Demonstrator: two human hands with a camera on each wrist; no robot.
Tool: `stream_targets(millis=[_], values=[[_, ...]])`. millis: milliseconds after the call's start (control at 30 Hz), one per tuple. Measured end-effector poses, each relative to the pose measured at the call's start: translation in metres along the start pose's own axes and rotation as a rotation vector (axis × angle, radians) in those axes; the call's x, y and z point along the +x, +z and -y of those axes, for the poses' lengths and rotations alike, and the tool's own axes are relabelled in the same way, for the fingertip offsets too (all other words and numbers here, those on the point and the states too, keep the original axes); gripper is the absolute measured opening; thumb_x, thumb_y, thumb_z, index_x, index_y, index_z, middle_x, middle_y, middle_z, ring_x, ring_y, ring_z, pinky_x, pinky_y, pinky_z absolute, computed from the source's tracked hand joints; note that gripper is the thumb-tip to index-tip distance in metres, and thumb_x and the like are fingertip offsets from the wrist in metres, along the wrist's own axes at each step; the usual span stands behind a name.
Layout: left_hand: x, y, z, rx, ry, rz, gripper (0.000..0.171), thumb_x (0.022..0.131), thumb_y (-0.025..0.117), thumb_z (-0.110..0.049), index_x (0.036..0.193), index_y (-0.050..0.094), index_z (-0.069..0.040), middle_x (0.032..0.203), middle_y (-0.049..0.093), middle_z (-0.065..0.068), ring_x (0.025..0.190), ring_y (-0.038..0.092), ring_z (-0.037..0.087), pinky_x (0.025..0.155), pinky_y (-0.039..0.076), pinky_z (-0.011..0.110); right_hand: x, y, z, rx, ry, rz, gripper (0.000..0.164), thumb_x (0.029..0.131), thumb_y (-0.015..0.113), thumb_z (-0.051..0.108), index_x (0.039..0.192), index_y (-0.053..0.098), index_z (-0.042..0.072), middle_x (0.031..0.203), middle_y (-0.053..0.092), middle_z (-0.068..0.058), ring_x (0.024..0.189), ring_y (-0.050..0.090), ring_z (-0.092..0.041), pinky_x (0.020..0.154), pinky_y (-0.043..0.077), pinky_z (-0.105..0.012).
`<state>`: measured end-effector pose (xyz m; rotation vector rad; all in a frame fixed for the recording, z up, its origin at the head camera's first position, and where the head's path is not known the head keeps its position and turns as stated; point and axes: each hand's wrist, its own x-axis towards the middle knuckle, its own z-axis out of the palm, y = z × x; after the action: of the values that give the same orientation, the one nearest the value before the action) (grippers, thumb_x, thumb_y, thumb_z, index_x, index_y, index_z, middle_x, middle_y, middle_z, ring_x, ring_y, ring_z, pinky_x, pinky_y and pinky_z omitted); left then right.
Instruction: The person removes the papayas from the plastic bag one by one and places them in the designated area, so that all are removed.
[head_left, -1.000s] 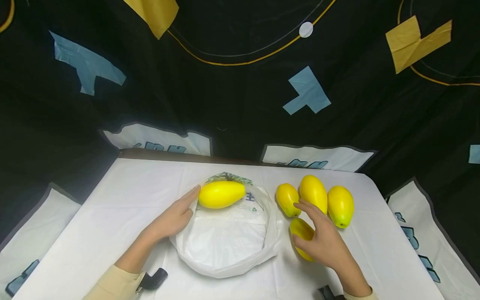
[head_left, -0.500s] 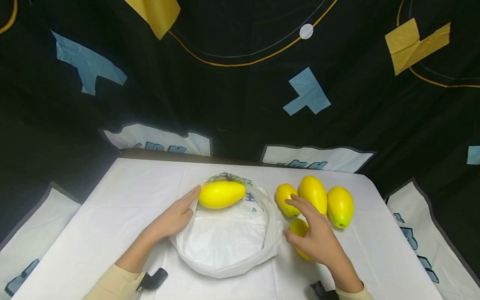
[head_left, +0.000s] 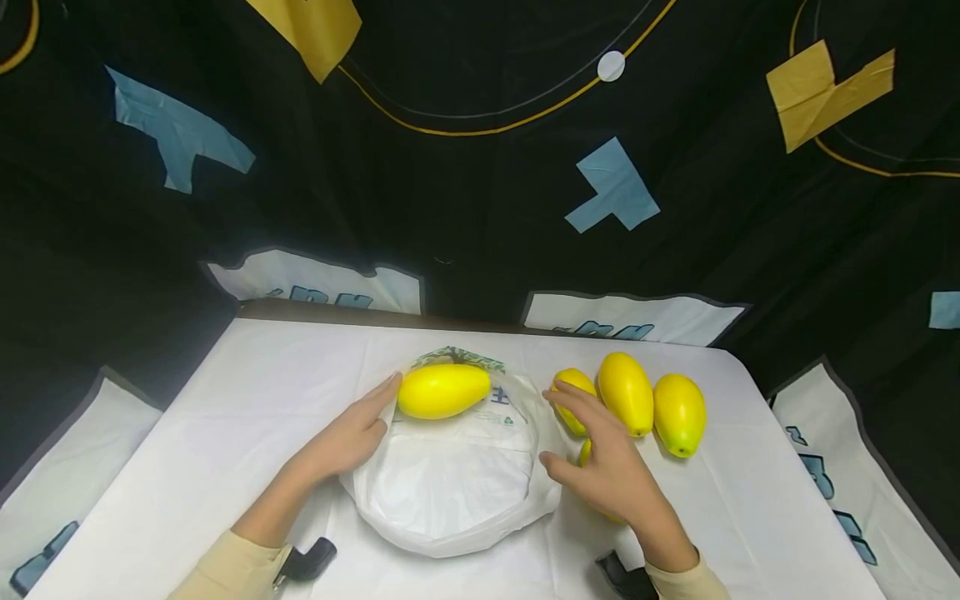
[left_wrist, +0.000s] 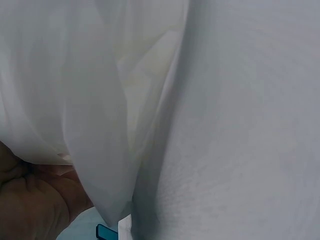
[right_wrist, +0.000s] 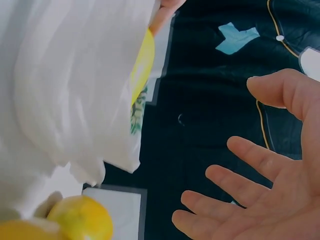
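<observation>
We find the white plastic bag (head_left: 450,540) at the centre of the white table (head_left: 277,367), its mouth facing up, with one yellow fruit (head_left: 444,391) lying within the far part of that mouth. We read this fruit's long axis as running left to right. The left hand (head_left: 348,437) is the nearer of the two: its index fingertip sits just beside the fruit's left end, at the bag's left rim. We see that finger straight, but the others are hidden, so we cannot tell whether the hand pinches the rim. The right hand (head_left: 606,467) stands at the bag's right side, thumb and fingers spread wide, holding nothing; from it, the bagged fruit lies to the left and slightly far, across the right rim. We note a second fruit (head_left: 584,454) under the right hand in the head view, mostly covered, so its long axis cannot be read. Farther out on the right we see three more fruits: a small fruit (head_left: 577,379) partly behind the right fingers, a large fruit (head_left: 626,393) beside it and an end fruit (head_left: 680,414) rightmost, the last two pointing roughly far to near. Beyond the table hangs a black backdrop (head_left: 480,217).
</observation>
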<state>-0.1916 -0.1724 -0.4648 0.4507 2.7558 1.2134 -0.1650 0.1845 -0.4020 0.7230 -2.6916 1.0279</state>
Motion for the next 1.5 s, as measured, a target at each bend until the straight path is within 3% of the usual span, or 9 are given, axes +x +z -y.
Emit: stream_targets(millis=[467, 867, 1167, 1500], values=[[0.000, 0.001, 0.000, 0.000, -0.002, 0.000, 0.060, 0.097, 0.037, -0.002, 0.154, 0.020, -0.001, 0.161, 0.017, 0.014, 0.146, 0.015, 0.034, 0.117, 0.016, 0.051, 0.013, 0.018, 0.024, 0.061, -0.035, 0.031, 0.071, 0.073, 0.079, 0.023, 0.137, 0.050, 0.036, 0.150, 0.040, 0.009, 0.136, 0.038, -0.014, 0.103, 0.042, -0.052], [-0.001, 0.001, 0.000, -0.007, 0.002, -0.004, 0.060, 0.096, 0.037, -0.001, 0.154, 0.021, -0.001, 0.160, 0.018, 0.014, 0.146, 0.016, 0.034, 0.117, 0.016, 0.050, 0.028, 0.027, 0.041, 0.062, -0.078, 0.030, 0.068, 0.074, 0.079, 0.023, 0.136, 0.053, 0.032, 0.149, 0.039, 0.013, 0.137, 0.036, -0.012, 0.104, 0.041, -0.051], [-0.001, 0.000, -0.001, -0.006, 0.008, -0.005, 0.061, 0.095, 0.038, -0.001, 0.154, 0.021, 0.000, 0.160, 0.019, 0.016, 0.146, 0.016, 0.035, 0.117, 0.016, 0.050, 0.045, 0.039, 0.042, 0.063, -0.098, 0.025, 0.064, 0.074, 0.077, 0.022, 0.135, 0.057, 0.019, 0.145, 0.047, 0.002, 0.134, 0.043, -0.016, 0.105, 0.041, -0.048], [-0.001, -0.001, -0.001, -0.006, 0.021, -0.012, 0.060, 0.095, 0.038, -0.002, 0.153, 0.023, 0.001, 0.159, 0.019, 0.016, 0.146, 0.017, 0.035, 0.117, 0.016, 0.050, 0.060, 0.048, 0.051, 0.046, -0.063, 0.054, 0.058, 0.075, 0.077, 0.025, 0.131, 0.060, 0.026, 0.144, 0.047, 0.011, 0.132, 0.043, -0.010, 0.105, 0.043, -0.044]])
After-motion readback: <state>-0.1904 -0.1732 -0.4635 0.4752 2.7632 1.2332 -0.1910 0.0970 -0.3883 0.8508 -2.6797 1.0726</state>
